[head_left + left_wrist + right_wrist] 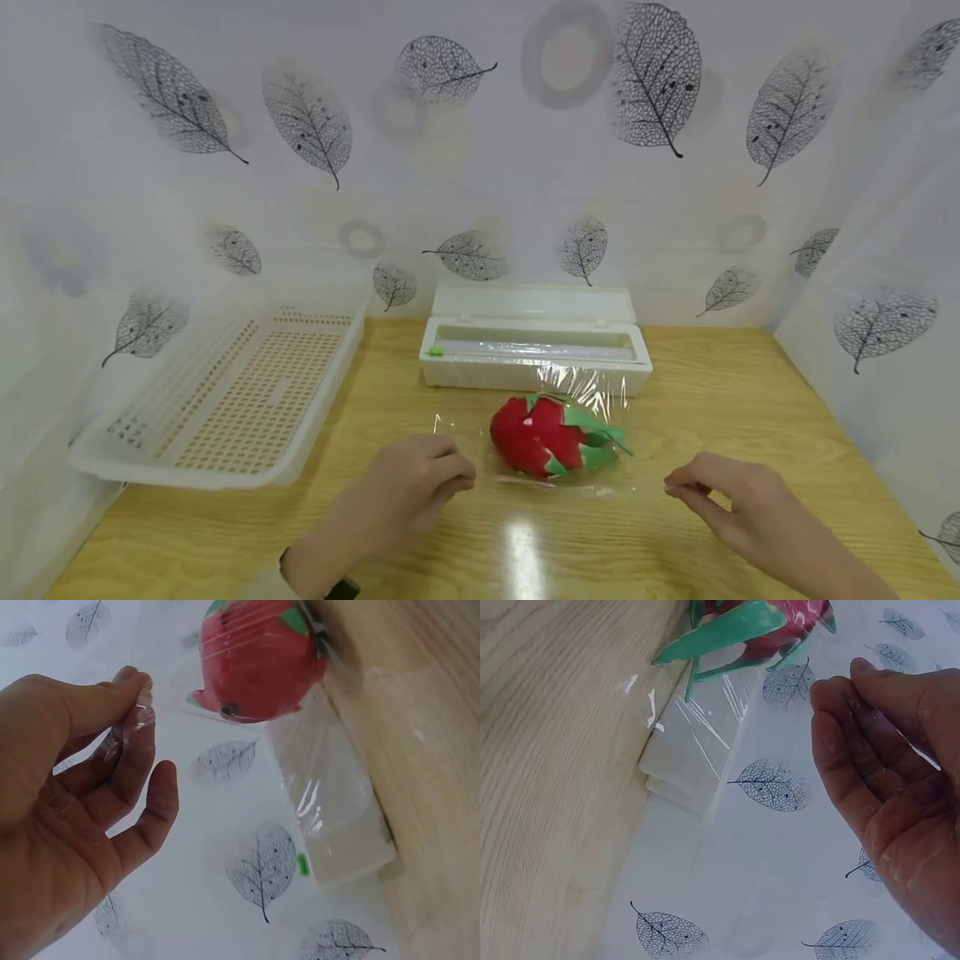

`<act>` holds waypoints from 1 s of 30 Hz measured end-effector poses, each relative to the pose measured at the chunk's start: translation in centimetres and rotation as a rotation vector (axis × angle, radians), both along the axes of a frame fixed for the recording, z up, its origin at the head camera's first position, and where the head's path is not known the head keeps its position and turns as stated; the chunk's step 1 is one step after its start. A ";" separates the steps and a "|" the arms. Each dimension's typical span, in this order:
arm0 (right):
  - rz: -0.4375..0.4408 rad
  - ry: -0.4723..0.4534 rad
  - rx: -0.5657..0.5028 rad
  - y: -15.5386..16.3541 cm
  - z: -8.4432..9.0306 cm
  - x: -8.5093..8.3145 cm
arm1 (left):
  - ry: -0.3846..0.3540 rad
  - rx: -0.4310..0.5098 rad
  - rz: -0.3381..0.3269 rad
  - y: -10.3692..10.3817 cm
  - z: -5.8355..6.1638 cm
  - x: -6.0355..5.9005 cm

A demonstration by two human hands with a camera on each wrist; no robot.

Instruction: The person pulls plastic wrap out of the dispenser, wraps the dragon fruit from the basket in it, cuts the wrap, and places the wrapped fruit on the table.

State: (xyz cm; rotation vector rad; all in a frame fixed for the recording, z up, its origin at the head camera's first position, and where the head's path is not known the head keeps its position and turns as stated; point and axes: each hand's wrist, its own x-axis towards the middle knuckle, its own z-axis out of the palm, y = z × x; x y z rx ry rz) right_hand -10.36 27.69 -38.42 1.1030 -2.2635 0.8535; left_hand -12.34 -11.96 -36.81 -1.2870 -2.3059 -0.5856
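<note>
A red dragon fruit (536,437) with green leaf tips, which looks like a model, lies on its side on the wooden table. Clear cling film (588,383) stretches from the dispenser box around the fruit, and its shiny creases cross the red skin in the left wrist view. My left hand (420,479), left of the fruit, pinches a film corner between thumb and forefinger. On the opposite side, my right hand (738,500) pinches the film's other near corner with thumb and fingertips. Behind the fruit stands the white cling film box (532,375), lid raised, a green slider (436,352) at its left end.
A white perforated plastic basket (303,433) stands at the left of the wooden table (720,375). A pale cloth (510,192) printed with dark leaves hangs behind and along the sides. My left wrist wears a dark band (342,588).
</note>
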 end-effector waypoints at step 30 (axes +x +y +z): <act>-0.404 -0.183 0.098 -0.5 1.3 -8.5 | -0.301 0.100 0.256 0.7 -0.4 -11.4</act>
